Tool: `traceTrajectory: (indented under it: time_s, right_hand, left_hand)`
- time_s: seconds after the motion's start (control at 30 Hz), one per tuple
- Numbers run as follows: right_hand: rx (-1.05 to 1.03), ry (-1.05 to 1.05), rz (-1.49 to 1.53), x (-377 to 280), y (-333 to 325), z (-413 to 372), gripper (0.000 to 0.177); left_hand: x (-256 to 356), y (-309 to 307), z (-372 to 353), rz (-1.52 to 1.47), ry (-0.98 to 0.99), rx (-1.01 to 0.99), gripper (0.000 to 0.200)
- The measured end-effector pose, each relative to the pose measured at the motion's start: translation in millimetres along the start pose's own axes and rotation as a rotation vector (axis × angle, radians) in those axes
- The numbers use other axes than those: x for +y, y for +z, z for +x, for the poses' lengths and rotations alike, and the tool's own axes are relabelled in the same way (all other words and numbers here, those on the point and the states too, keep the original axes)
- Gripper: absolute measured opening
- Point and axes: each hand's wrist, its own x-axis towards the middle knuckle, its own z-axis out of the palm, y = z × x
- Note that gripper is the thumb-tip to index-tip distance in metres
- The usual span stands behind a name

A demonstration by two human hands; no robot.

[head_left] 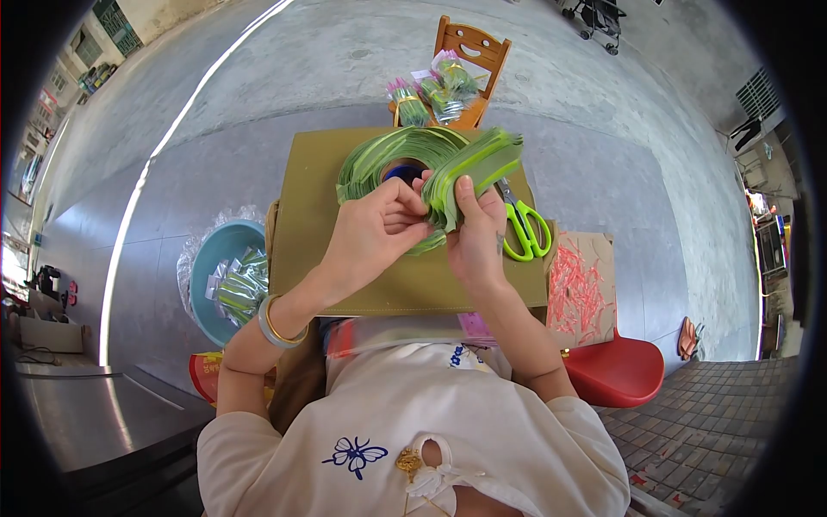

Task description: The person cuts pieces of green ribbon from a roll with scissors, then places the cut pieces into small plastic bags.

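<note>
Both my hands hold a thick curved stack of green strips [405, 155] above an olive cardboard board [319, 224]. My left hand [375, 228] pinches the stack's near end with its fingers curled. My right hand [472, 233] grips the folded part of the stack, thumb on top. The stack bends round into a ring, and a dark blue thing [401, 172] shows through its middle.
Green-handled scissors [521, 228] lie on the board's right side. A blue basin [226, 280] with green packets stands to the left. A small wooden chair [469, 52] with tied green bundles is beyond. Pink strips lie on cardboard [581, 289] beside a red stool [616, 370].
</note>
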Motion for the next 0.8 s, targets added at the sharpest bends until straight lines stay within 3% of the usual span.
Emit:
traceTrajectory:
  time_s: [0.17, 0.3, 0.47, 0.6, 0.7, 0.8]
  right_hand:
    - [0.047, -0.201, -0.078, 4, 3, -1, 0.021]
    - [0.004, -0.296, -0.140, 5, 6, -2, 0.023]
    - [0.032, -0.374, -0.108, 4, 8, -1, 0.022]
    - [-0.058, -0.260, 0.020, 1, 12, -1, 0.019]
    - [-0.196, -0.166, -0.091, 3, -1, 0, 0.016]
    - [-0.315, -0.017, -0.444, -20, -4, -1, 0.013]
  left_hand:
    - [1, 8, 1, -0.182, 0.055, 0.040, 0.026]
    - [3, 2, 10, 0.011, -0.058, -0.027, 0.022]
    - [-7, -2, 13, -0.135, -0.148, -0.089, 0.022]
    - [-10, 4, 11, -0.327, -0.183, -0.071, 0.033]
    - [-2, -16, 10, 0.067, -0.185, -0.296, 0.037]
    - [12, -24, 8, -0.129, -0.047, 0.010, 0.038]
